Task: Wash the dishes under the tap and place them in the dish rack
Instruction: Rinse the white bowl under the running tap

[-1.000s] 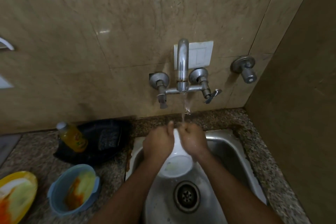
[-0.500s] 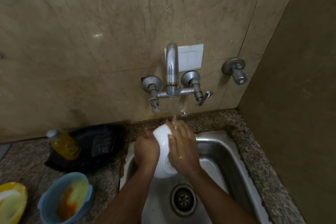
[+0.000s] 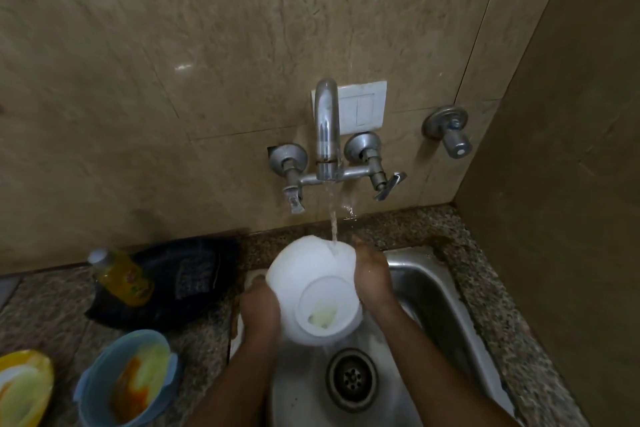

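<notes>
White bowl point(image 3: 313, 288), tilted with its base ring toward the camera, held over the steel sink point(image 3: 440, 291) between both hands. The left hand point(image 3: 259, 303) grips the bowl's left wall with curled fingers; the right hand point(image 3: 372, 279) presses against its right wall, though whether those fingers curl round it cannot be told. Water from the tap point(image 3: 326, 128) strikes the bowl's upper side. A yellowish smear lies within the base ring. On the granite counter point(image 3: 485, 288) at left stand a soiled blue bowl point(image 3: 126, 378), a yellow plate point(image 3: 24, 388) and a yellow bottle point(image 3: 121, 276).
</notes>
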A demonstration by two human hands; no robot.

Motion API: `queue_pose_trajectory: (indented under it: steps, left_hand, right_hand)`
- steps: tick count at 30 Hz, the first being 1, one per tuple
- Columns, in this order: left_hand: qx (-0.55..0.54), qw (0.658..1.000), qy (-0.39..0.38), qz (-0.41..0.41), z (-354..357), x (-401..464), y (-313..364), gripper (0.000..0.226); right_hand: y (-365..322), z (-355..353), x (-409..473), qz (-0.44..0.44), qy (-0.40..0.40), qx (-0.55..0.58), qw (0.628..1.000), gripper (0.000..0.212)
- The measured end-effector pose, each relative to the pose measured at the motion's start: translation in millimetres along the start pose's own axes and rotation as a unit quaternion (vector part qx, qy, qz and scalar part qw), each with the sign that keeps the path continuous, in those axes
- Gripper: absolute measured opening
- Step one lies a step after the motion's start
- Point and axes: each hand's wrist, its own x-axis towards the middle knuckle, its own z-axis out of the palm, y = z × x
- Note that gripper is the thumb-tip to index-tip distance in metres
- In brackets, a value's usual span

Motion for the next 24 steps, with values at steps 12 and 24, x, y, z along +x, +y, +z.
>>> queue_pose_trajectory:
  steps: [12, 24]
  left_hand:
    - [0.309, 0.905, 0.013, 0.293, 12.6, -39.1, 76.5, 0.056]
    - [0.089, 0.993, 0.052, 0.062, 7.2, -32.1, 62.6, 0.05]
  right_hand:
    - [-38.5, 18.5, -25.4, -0.331, 0.016, -0.288, 0.898, 0.036]
    - [1.3, 10.2, -34.7, -0.237, 0.02, -0.177, 0.955, 0.055]
